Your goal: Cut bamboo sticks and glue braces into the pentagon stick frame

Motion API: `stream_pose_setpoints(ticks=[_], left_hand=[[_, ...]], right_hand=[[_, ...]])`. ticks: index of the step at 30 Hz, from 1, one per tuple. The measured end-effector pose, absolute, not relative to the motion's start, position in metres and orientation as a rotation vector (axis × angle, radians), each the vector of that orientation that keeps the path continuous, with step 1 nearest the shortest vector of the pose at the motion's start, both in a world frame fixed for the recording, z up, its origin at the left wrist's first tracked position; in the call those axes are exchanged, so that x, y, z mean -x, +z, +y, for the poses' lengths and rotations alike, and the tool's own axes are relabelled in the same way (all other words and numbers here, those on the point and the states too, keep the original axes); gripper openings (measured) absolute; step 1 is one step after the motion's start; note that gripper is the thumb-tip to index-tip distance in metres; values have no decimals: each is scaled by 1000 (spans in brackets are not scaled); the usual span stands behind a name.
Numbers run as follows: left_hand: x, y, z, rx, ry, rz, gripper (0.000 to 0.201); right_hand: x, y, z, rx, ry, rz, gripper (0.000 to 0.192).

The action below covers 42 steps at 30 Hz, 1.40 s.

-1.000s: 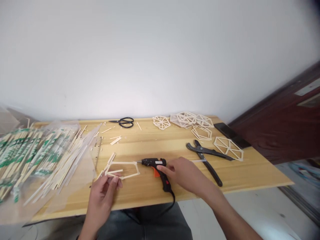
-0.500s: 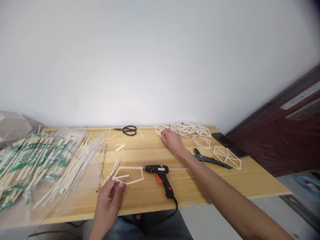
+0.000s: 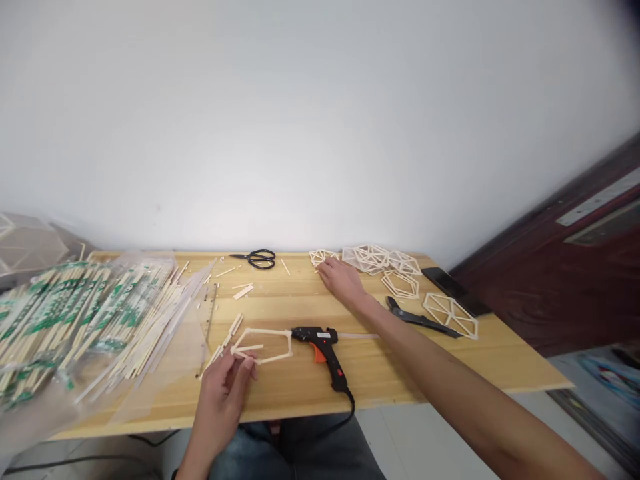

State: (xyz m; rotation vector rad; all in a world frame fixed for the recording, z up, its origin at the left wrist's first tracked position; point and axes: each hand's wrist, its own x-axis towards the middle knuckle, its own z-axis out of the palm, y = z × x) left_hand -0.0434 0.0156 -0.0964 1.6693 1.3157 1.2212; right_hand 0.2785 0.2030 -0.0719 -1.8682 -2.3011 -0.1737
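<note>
Landmark: the glue gun (image 3: 320, 348) lay on the counter (image 3: 450, 363), near its front edge; every place below is given from it.
Stick bundles (image 3: 75, 313): far left of the glue gun, in clear wrapping with green print, fanned towards the back of the counter.
Left hand (image 3: 223, 400): left of the glue gun and nearer the counter's front edge, fingers pinched on a short stick (image 3: 249, 348) at the near corner of the stick frame.
Stick frame (image 3: 265, 345): just left of the glue gun's nozzle, flat on the counter, long axis running left to right, its pointed end turned left.
Frame's look: pale thin wooden strips joined into an open outline, the short stick lying inside it.
Scissors (image 3: 256, 258): behind the glue gun, by the wall, black handles to the right.
Right hand (image 3: 340, 279): behind and slightly right of the glue gun, palm down, fingers loosely spread, fingertips touching a hexagon lattice (image 3: 323, 257); it gripped nothing.
Other lattices (image 3: 380, 259): right of that, farther back.
Pliers (image 3: 420, 319): right of the glue gun, dark, lying flat.
</note>
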Motion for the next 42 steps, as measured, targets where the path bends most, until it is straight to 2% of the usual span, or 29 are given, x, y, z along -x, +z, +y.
stream_pose_setpoints(ticks=[7,12,13,17,21,29,42], left_hand=[[42,-89,14,-1681,1220,1352,36],[40,-84,11,-1662,1179,1337,38],[40,-84,11,-1635,1171,1316,37],[41,-82,10,-1500,1131,1189,36],[44,-81,10,-1376,1082,1068,30],[42,-73,12,-1319,1018,983,27],[41,-69,14,-1342,969,1041,30]], right_hand=[[-274,-64,197,1759,-76,-2125,20],[-249,-59,146,1612,182,-1982,18],[-240,-58,130,1562,282,-1942,20],[-202,-58,69,1235,1019,-1459,29],[-174,-64,37,1101,1316,-1181,27],[-156,-71,29,968,1436,-1022,20],[-154,-86,24,976,1481,-921,27]])
